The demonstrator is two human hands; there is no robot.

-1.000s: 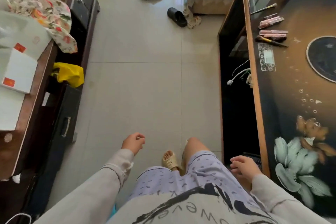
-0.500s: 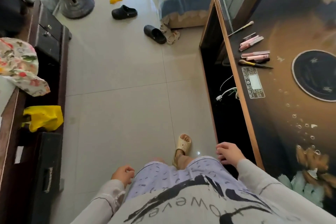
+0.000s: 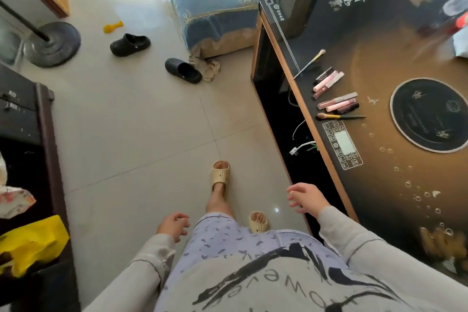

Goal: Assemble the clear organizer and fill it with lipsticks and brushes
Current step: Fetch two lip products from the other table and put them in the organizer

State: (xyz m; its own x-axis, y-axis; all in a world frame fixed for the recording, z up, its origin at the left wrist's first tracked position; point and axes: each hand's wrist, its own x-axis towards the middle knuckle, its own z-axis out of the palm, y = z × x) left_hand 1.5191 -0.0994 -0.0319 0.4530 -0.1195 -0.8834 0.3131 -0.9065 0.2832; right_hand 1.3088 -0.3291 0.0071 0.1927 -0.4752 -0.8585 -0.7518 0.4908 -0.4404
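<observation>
The dark glass table [image 3: 379,210] filled the frame's right, its white calligraphy unreadable. Left hand [image 3: 173,225] and right hand [image 3: 305,197] hung empty, loosely curled, at lower centre. Lip-gloss tubes [image 3: 339,104] lay mid-right on the table, roughly left-to-right. One makeup brush [image 3: 310,63] pointed its bristles upper-right, the other brush [image 3: 339,116] left.

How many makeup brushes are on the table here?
2. The far brush lies slanted beyond the lipsticks, near a corner of the table. The near brush lies on their near side, beside the control panel. Others may be out of frame.
</observation>
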